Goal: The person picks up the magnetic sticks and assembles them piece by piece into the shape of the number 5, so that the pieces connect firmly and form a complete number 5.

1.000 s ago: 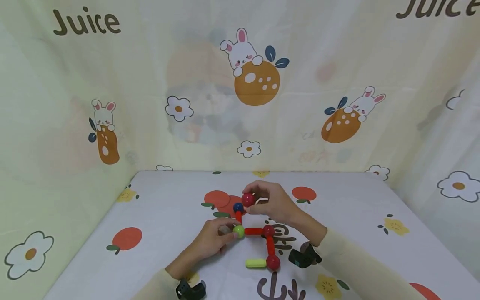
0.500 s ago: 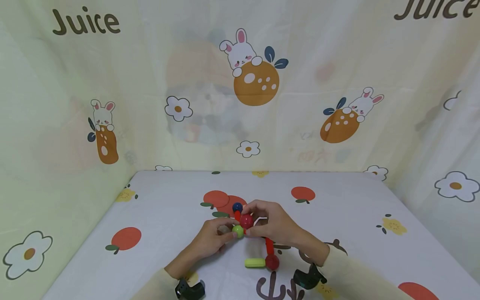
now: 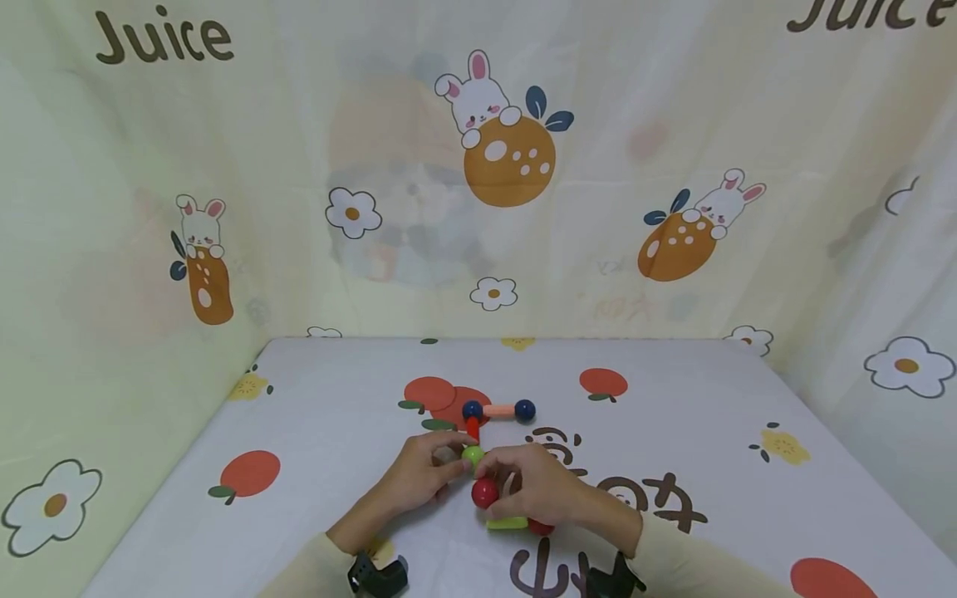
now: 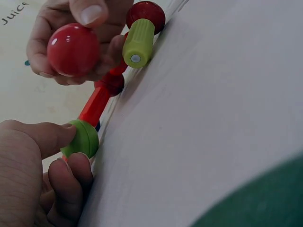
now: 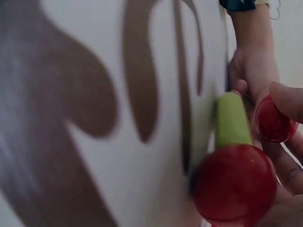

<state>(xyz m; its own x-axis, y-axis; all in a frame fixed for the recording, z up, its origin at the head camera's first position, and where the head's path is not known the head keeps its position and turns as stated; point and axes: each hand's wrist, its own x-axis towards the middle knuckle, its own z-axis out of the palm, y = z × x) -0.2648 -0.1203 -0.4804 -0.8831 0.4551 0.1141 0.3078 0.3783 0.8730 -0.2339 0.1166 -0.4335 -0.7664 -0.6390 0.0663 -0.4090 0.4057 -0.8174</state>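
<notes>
My left hand (image 3: 414, 475) pinches a lime-green ball (image 3: 473, 454) between thumb and fingers, low over the table. In my right hand (image 3: 542, 490), thumb and fingers hold a loose-looking red ball (image 3: 484, 493), just nearer the wearer than the green one. A red rod (image 4: 94, 105) runs from the green ball to a darker red ball (image 4: 111, 86). Beyond that, another red ball (image 5: 235, 184) bears a light green rod (image 3: 507, 523) with a silvery disc at its end. A second red rod (image 3: 473, 428) leads from the green ball to a blue ball (image 3: 472, 410).
From that blue ball a pink rod (image 3: 498, 410) reaches a second blue ball (image 3: 525, 410). The white tablecloth (image 3: 336, 399) has printed fruit and lettering. A patterned curtain (image 3: 404, 282) stands behind the table, with others at both sides.
My right hand has carried the red ball from beside the blue ball down past the green ball, uncovering the pink rod and second blue ball. My left hand has stayed put.
</notes>
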